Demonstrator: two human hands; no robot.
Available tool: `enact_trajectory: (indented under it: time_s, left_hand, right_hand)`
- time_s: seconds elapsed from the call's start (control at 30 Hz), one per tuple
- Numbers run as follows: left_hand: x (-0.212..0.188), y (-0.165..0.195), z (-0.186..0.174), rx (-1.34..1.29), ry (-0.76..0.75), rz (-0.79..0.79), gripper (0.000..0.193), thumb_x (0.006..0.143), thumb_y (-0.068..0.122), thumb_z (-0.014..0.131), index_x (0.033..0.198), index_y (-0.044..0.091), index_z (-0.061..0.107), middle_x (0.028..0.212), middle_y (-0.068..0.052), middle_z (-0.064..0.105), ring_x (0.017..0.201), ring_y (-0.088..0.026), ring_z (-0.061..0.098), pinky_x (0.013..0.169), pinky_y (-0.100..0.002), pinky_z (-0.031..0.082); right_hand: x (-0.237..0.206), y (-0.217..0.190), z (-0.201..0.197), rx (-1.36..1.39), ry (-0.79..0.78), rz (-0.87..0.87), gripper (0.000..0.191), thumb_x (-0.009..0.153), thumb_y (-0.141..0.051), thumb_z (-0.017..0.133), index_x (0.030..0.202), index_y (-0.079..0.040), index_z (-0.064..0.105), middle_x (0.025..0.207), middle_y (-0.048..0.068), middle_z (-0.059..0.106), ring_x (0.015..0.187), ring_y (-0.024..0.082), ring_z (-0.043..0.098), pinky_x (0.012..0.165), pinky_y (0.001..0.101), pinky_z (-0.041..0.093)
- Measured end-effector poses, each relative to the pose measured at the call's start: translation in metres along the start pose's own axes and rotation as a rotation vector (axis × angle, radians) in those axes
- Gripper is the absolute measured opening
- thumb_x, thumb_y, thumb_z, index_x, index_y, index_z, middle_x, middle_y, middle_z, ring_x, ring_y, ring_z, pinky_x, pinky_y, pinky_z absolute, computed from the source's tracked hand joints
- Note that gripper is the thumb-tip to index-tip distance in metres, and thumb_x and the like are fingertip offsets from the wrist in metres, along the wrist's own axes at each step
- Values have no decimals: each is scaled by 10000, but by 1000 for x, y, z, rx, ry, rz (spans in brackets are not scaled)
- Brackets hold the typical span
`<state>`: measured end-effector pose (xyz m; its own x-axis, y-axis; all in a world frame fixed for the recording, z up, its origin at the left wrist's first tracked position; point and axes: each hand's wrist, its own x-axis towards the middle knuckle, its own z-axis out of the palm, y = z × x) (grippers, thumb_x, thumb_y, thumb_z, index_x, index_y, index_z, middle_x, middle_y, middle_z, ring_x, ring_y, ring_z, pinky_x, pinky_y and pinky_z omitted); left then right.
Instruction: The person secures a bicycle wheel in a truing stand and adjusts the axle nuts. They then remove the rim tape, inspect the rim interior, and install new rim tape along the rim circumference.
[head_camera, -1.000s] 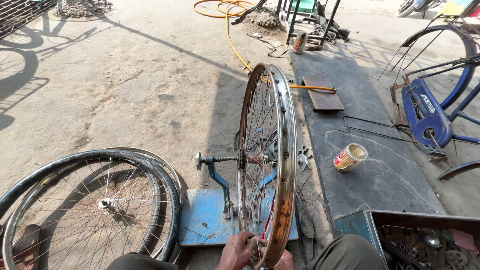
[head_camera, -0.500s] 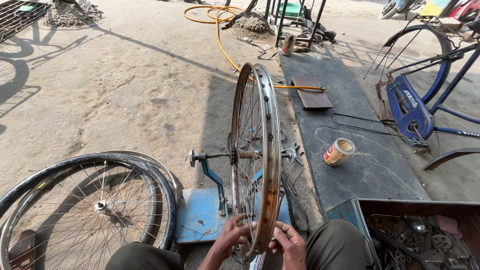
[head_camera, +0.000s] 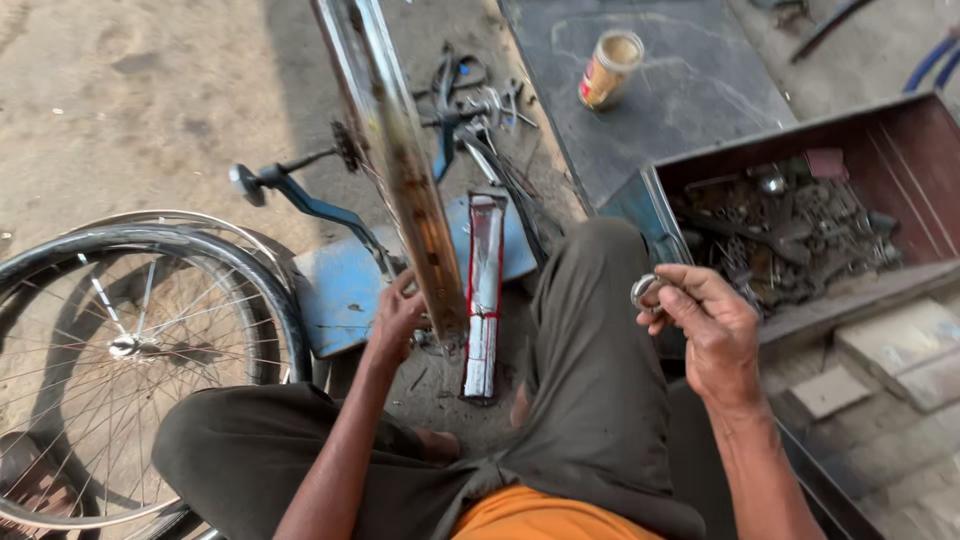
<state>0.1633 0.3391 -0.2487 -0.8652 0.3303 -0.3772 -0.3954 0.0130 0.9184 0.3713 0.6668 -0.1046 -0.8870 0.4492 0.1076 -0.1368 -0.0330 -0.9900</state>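
A rusty bare bicycle rim (head_camera: 400, 170) stands upright in a blue truing stand (head_camera: 340, 275). My left hand (head_camera: 398, 315) grips the rim's lower edge just above the stand's base. My right hand (head_camera: 705, 320) is raised off to the right, over my knee, pinching a small round metal spoke tool (head_camera: 645, 291) between thumb and fingers. A long packet (head_camera: 484, 290) in red and silver lies flat beside the rim's base, between my legs.
Wheels with tyres (head_camera: 130, 340) lie on the ground at the left. A dark metal tray of small parts (head_camera: 800, 225) sits at the right, a small tin can (head_camera: 610, 67) on the dark mat (head_camera: 690, 100) beyond it. Loose tools (head_camera: 470, 95) lie behind the stand.
The view has tipped down and closer. My right hand has left the rim and moved out to the right holding the small tool; my left hand stays on the rim.
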Motion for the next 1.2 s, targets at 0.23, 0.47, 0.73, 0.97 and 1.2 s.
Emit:
enact_trajectory:
  time_s: [0.23, 0.47, 0.73, 0.97, 1.2]
  left_hand:
    - [-5, 5, 18, -127, -45, 40, 570, 935, 329, 761, 1391, 49, 565, 975, -135, 696, 841, -215, 716, 663, -313, 589]
    - [0, 16, 49, -158, -6, -58, 556, 952, 309, 755, 1359, -5, 541, 1058, -127, 717, 962, -241, 748, 758, -321, 631]
    - [5, 12, 60, -175, 43, -57, 615, 904, 291, 783, 1367, -16, 519, 983, -123, 717, 910, -228, 740, 707, -324, 615]
    - [21, -3, 82, -160, 124, -28, 652, 898, 344, 763, 1391, 0, 511, 986, -101, 712, 911, -209, 730, 700, -308, 602]
    - [51, 2, 129, -130, 281, 0, 562, 966, 424, 627, 1351, 21, 548, 974, -90, 658, 869, -192, 673, 722, -348, 599]
  right_hand:
    - [-74, 95, -139, -1129, -301, 486, 321, 903, -54, 584, 1210, 7, 656, 1016, 258, 728, 956, 400, 708, 818, 492, 538]
    - [-170, 192, -194, -1117, -237, 910, 298, 879, -49, 558, 1169, -13, 618, 1187, 246, 668, 1116, 430, 641, 918, 535, 502]
    - [-147, 174, -194, -1327, -369, 854, 218, 920, -192, 612, 1105, -77, 624, 1175, 196, 650, 1100, 422, 626, 913, 538, 497]
    - [-46, 154, -159, -1107, -254, 484, 213, 943, -216, 608, 1068, -62, 685, 1052, 174, 721, 1008, 401, 666, 816, 498, 516]
    - [206, 195, -119, -716, -270, -6, 199, 948, -188, 634, 1018, -19, 714, 914, 140, 729, 815, 262, 717, 752, 401, 547]
